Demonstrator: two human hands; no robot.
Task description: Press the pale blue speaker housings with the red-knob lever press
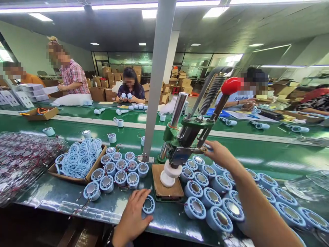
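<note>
My left hand [133, 216] rests at the near edge of the bench, its thumb and fingers curved around a round light-blue motor housing [148, 204]. Just beyond it stands a green hand press [183, 140] with a red-knobbed lever [229, 85]. Under its ram, a white round block [172, 168] sits above a white base piece [167, 179] on a brown board [159, 175]. My right hand [220, 153] reaches beside the press, above the housings on the right. Its fingers are bent together, with a bit of light blue at the tips; what they hold is partly hidden.
A cardboard box of light-blue rings [83, 156] stands left, beside grouped housings [120, 177]. More housings [217, 195] crowd the right. Wired parts in plastic [28, 164] lie far left. A grey post [158, 82] rises behind the press. Co-workers sit and stand across the green conveyor [257, 151].
</note>
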